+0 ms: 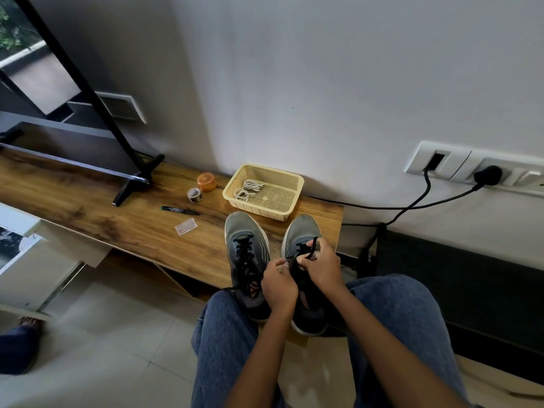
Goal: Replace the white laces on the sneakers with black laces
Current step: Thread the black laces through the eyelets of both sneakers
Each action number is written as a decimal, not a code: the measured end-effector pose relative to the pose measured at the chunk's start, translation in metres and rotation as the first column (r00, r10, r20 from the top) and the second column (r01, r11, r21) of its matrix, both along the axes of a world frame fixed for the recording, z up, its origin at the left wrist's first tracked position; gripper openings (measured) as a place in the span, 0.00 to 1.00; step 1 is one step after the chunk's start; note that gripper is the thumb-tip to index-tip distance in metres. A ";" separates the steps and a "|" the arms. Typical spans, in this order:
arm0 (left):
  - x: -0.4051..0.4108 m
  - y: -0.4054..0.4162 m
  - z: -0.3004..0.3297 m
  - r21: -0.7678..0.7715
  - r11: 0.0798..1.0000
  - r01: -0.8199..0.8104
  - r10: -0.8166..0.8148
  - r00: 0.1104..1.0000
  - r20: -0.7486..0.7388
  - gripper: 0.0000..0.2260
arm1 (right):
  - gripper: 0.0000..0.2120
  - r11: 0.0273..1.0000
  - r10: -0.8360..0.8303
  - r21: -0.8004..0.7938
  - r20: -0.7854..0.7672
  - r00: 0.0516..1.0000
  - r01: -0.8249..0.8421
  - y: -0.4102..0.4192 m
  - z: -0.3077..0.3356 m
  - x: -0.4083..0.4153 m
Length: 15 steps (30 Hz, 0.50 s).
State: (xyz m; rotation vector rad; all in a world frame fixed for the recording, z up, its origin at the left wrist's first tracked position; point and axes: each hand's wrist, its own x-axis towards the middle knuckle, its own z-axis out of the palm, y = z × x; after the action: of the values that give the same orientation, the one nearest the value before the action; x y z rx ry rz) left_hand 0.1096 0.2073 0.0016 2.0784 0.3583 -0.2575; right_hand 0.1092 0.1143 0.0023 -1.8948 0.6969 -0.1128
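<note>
Pinching black lace [307, 251]: both hands' grip [319, 267].

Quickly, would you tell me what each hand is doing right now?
Left hand: fingers curled, pinching the black lace at the right sneaker.
Right hand: gripping the same black lace.

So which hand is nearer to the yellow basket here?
Right. The right hand grips black lace over the right sneaker, just short of the yellow basket; the left hand sits lower, nearer the person's knees.
</note>
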 end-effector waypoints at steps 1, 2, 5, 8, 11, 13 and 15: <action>0.001 0.001 0.000 -0.004 1.000 0.015 -0.015 1.000 0.011 0.10 | 0.11 1.000 0.009 0.025 -0.002 1.000 -0.009 -0.001 0.000 0.000; 0.002 0.000 0.000 -0.013 1.000 0.028 -0.027 0.999 0.018 0.10 | 0.11 0.999 0.017 0.037 -0.006 1.000 -0.017 -0.003 -0.001 -0.001; 0.008 0.000 0.000 -0.016 0.999 0.043 -0.043 0.999 -0.010 0.08 | 0.09 0.999 0.032 0.010 0.011 0.999 -0.032 -0.005 -0.003 -0.004; 0.014 -0.001 -0.001 -0.015 0.998 0.056 -0.057 0.997 -0.057 0.07 | 0.06 0.997 0.046 -0.055 0.034 0.998 -0.044 -0.004 -0.002 -0.009; 0.017 -0.002 -0.004 -0.004 0.993 0.114 -0.114 0.990 -0.087 0.09 | 0.04 0.992 0.041 -0.119 0.044 0.998 -0.036 0.000 0.000 -0.014; 0.016 -0.004 -0.005 0.016 0.989 0.146 -0.144 0.985 -0.097 0.12 | 0.06 0.980 0.020 -0.197 0.016 1.000 -0.016 0.003 -0.003 -0.020; 0.017 -0.004 -0.004 0.026 0.989 0.146 -0.143 0.985 -0.097 0.12 | 0.15 0.978 -0.003 -0.206 -0.042 0.999 -0.006 0.006 -0.006 -0.027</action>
State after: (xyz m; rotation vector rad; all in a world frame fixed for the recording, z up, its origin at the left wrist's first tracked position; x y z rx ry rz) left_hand 0.1261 0.2036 -0.0026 2.1329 0.2699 -0.4413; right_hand 0.0819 0.1207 -0.0033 -2.1014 0.7360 -0.1494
